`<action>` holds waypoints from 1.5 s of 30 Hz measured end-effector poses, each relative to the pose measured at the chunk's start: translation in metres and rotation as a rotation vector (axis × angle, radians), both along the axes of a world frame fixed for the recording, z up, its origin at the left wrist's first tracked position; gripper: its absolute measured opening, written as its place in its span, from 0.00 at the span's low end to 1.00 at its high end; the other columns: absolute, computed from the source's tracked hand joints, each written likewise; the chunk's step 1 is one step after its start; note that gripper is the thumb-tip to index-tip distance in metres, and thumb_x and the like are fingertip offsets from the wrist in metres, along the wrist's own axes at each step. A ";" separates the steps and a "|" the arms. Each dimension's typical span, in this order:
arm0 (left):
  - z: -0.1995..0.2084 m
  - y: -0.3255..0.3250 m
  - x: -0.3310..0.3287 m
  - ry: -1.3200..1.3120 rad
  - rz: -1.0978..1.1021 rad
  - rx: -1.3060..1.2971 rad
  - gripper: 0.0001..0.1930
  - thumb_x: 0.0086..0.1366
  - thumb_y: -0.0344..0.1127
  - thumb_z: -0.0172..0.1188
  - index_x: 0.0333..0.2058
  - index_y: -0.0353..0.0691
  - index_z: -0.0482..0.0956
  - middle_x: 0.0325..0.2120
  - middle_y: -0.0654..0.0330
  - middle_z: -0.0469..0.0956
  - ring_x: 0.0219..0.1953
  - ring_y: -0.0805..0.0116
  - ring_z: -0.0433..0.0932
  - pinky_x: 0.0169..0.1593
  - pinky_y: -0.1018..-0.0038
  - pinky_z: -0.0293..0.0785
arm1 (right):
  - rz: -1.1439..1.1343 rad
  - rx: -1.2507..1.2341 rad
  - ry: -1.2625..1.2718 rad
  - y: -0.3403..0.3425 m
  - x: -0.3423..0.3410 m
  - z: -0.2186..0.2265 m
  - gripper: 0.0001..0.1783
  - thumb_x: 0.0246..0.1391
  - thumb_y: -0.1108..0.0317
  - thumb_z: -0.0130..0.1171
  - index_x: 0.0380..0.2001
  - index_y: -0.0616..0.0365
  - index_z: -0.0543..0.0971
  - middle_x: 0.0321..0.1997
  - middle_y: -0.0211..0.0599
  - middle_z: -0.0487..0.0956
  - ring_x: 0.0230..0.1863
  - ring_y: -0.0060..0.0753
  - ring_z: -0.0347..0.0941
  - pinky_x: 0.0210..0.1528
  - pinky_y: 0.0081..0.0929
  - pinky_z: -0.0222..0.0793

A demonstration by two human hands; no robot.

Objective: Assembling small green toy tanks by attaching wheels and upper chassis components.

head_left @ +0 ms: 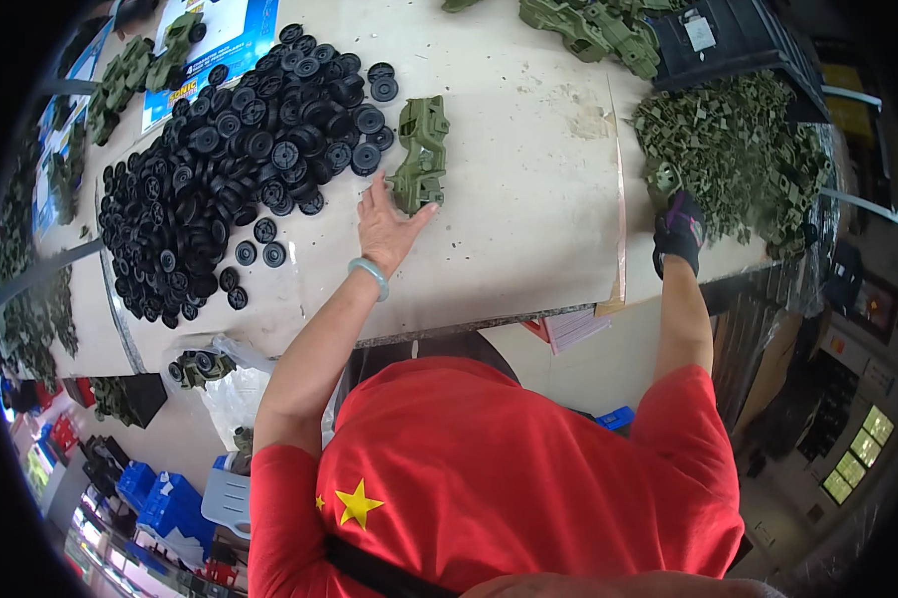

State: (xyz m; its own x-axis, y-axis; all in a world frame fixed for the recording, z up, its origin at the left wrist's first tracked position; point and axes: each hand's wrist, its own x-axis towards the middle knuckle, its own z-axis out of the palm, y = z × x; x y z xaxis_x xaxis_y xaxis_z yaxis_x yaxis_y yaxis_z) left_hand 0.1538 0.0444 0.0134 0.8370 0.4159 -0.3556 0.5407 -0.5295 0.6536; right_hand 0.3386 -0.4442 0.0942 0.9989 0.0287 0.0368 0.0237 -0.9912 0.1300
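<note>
A green plastic toy vehicle body (422, 149) lies lengthwise on the table. My left hand (389, 227), bare with a pale bangle at the wrist, is at its near end. The fingers are spread, thumb by the right corner and fingertips along the left edge. In a dark glove with purple on it, my right hand (678, 231) is at the near left edge of a heap of small green plastic parts (738, 149). Its fingers are closed on a green plastic part (664, 181), whose exact shape is partly hidden by the glove.
A large pile of black toy wheels (220, 169) covers the left of the table (528, 239). More green bodies (598, 35) lie at the far right beside a black crate (733, 45), others at the far left (135, 75). A plastic bag (235, 384) hangs below the near edge.
</note>
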 end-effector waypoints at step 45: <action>0.124 0.105 -0.201 -0.301 -0.358 -0.332 0.42 0.46 0.23 0.72 0.64 0.42 0.71 0.61 0.50 0.68 0.66 0.47 0.68 0.70 0.61 0.68 | 1.436 0.666 0.787 0.358 -0.138 0.091 0.47 0.45 0.65 0.75 0.71 0.59 0.70 0.55 0.50 0.79 0.52 0.55 0.76 0.57 0.45 0.75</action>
State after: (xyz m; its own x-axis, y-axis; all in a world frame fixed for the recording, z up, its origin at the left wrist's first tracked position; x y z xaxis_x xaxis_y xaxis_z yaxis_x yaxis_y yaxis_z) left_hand -0.0472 0.1493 0.1372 0.9897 -0.0052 -0.1429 0.1300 -0.3850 0.9137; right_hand 0.2006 -0.0858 0.1853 -0.0133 0.9996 -0.0255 0.6946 -0.0091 -0.7194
